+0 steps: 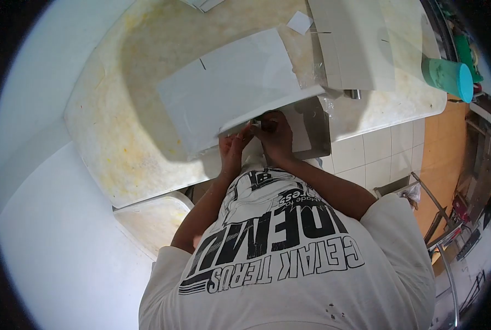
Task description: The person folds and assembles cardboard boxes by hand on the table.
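Observation:
A partly folded cardboard box [234,82] lies at the table's near edge, with a broad white panel spread away from me and grey inner walls [310,124] standing at the right. My left hand [233,149] is closed, its fingers pinching the near edge of the box. Just to its right, my right hand [277,136] reaches inside the fold with thumb and fingers pressed together. The fingertips of both hands almost meet at a small pale bit [257,125]. Shadow and the raised panel edge hide what the right fingers hold.
Flat grey-white cardboard [361,44] lies at the back right, beside a small white square [300,22]. A shiny metal cylinder [356,94] and a teal cup [447,78] are at the right of the stained table [108,137]. A metal frame [442,253] stands on the floor.

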Demonstrator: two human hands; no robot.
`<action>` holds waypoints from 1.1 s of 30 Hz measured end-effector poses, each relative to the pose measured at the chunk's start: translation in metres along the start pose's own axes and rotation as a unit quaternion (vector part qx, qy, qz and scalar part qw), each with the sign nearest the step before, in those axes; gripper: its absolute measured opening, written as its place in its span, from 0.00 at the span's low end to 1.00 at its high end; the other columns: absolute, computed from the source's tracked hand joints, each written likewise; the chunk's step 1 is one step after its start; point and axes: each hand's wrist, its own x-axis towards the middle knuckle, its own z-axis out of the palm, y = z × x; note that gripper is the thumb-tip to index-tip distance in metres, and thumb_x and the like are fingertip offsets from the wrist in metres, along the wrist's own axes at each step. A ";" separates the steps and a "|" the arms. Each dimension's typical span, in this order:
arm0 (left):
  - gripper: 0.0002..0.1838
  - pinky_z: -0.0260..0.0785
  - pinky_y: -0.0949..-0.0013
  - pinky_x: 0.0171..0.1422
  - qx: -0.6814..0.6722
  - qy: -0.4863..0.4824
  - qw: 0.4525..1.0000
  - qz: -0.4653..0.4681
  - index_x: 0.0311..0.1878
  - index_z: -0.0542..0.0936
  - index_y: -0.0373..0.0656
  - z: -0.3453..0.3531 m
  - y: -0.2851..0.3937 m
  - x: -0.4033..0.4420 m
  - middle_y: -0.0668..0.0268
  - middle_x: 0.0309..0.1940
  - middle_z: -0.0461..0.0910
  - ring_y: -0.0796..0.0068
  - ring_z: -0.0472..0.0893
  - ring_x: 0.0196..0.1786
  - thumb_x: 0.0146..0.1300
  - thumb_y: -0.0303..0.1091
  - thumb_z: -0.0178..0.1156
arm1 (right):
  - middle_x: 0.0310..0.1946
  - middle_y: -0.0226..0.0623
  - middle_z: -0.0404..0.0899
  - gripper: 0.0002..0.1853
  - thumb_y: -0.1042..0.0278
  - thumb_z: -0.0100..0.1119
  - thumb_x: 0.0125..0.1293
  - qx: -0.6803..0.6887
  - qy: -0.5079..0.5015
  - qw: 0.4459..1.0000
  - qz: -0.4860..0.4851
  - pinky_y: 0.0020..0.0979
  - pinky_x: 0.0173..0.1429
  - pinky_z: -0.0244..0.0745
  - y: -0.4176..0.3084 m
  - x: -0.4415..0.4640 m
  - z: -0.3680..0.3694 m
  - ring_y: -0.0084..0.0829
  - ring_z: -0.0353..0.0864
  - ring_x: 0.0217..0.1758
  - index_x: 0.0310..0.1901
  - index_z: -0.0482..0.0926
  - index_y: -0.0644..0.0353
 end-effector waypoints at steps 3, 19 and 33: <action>0.12 0.73 0.64 0.56 0.010 0.020 0.994 -0.105 0.43 0.69 0.39 -0.002 0.009 0.005 0.63 0.45 0.74 0.71 0.75 0.52 0.61 0.30 0.61 | 0.27 0.33 0.78 0.20 0.72 0.69 0.50 -0.011 -0.016 1.000 -0.021 0.25 0.36 0.72 -0.013 -0.003 -0.003 0.21 0.76 0.31 0.42 0.68 0.61; 0.16 0.71 0.73 0.51 0.303 -0.023 0.942 -0.140 0.46 0.77 0.38 0.026 0.055 0.013 0.65 0.35 0.79 0.76 0.78 0.42 0.58 0.35 0.65 | 0.37 0.41 0.82 0.15 0.68 0.64 0.57 -0.066 -0.080 0.994 0.030 0.31 0.43 0.78 -0.034 0.001 -0.016 0.34 0.84 0.41 0.44 0.73 0.59; 0.14 0.71 0.74 0.51 0.165 -0.007 0.979 -0.117 0.47 0.77 0.34 0.014 0.021 0.003 0.63 0.40 0.80 0.76 0.78 0.44 0.61 0.33 0.62 | 0.32 0.39 0.81 0.23 0.60 0.69 0.53 -0.114 -0.055 0.992 0.019 0.31 0.42 0.77 -0.018 0.003 -0.022 0.32 0.83 0.36 0.44 0.69 0.62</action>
